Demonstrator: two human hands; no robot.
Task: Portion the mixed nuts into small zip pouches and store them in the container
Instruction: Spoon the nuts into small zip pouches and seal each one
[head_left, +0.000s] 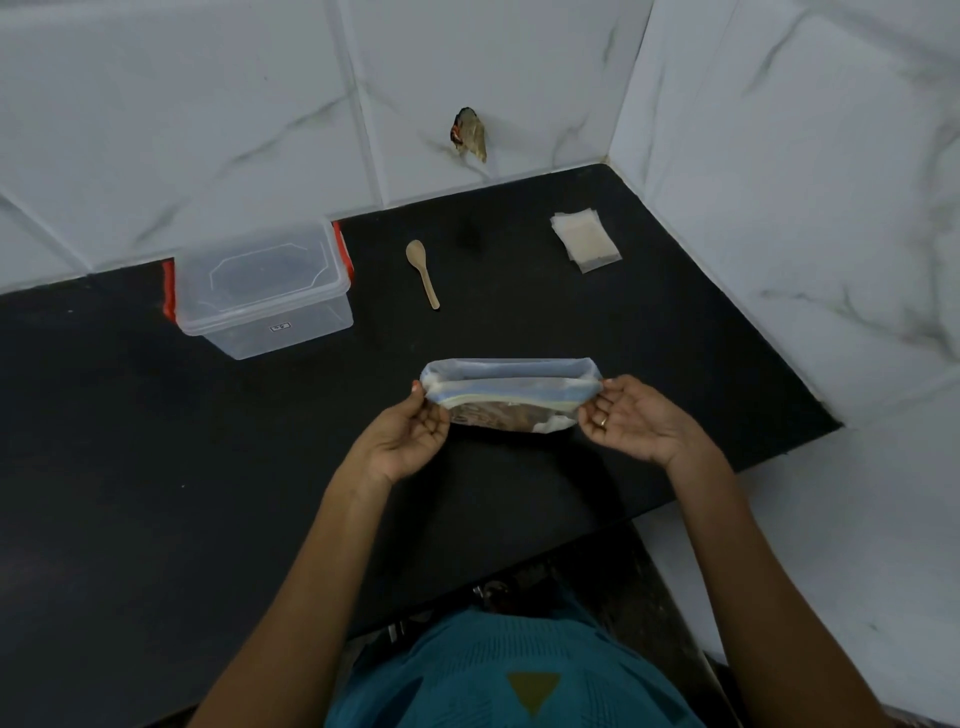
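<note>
Evidently opening the supply, left hand (410, 441) and right hand (631, 421) each pinch an end of the nut bag (511, 400); next likely needs the spoon (423, 273) at eleven o'clock.

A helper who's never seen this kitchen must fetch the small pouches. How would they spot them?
Follow the black countertop to its far right corner, where the tiled walls meet. The small pouches lie there in a flat stack, right of the wooden spoon. They alone are thin, pale, translucent squares.
</note>
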